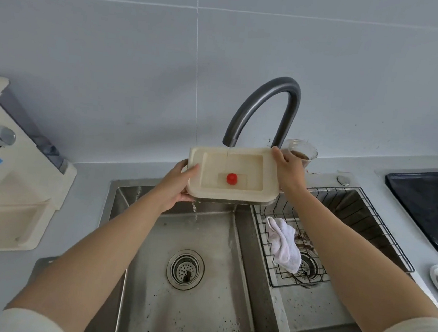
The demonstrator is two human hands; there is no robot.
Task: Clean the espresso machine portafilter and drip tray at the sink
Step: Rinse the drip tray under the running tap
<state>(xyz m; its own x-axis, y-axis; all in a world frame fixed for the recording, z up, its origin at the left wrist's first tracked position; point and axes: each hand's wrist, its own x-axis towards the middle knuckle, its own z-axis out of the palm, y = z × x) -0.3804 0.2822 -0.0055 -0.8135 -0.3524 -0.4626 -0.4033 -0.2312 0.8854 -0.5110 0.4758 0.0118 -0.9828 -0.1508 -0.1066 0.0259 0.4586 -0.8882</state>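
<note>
Steel sink (145, 306) lay nearest, left hand (177, 186) and right hand (291, 171) each kept a firm grip on the cream drip tray (270, 181), tilted above the basin, water dribbling off, faucet (266, 103) arched behind.

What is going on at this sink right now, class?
A person holds a cream drip tray in both hands under the faucet, over the left basin of the steel sink. The left hand grips its left edge, the right hand its far right corner. The tray tilts and water dribbles off its lower left corner. A red float sits inside it. A white cloth lies in the wire rack over the right basin. No portafilter is visible.
</note>
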